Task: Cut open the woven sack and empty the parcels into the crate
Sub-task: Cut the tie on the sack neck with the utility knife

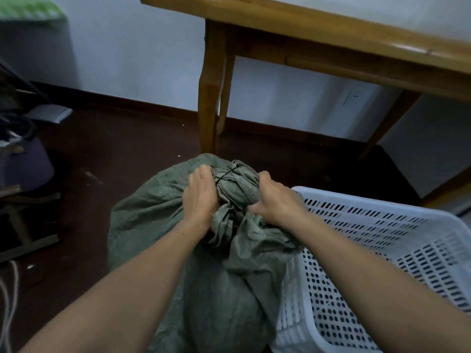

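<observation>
**Desk:** Head view. What does it show?

**Photographer:** A person's left hand [201, 197] and right hand [276, 203] clamp the bunched neck of a grey-green woven sack [158, 212]. Their fingers curl into the cloth from nine and three o'clock. The sack stands bulging on the dark floor [114, 161]. A black tie [226, 174] cinches the neck at twelve o'clock, just above the left fingertips.

**Desk:** And the crate?

**Photographer:** The white perforated crate [331, 197] sits at four o'clock, against the sack's flank. A wooden table [305, 29] stands beyond, at one o'clock. The parcels are hidden inside the sack, and no blade is in frame.

**Desk:** What could go wrong?

**Photographer:** I see three risks. The tie lies so near the left fingers that a blade worked under it could nick them. A cut through the cloth below it could slash the parcels. Once freed, the full sack may slump toward nine o'clock and spill onto the floor. The light crate may also skid or tip when weight lands on its rim.
</observation>
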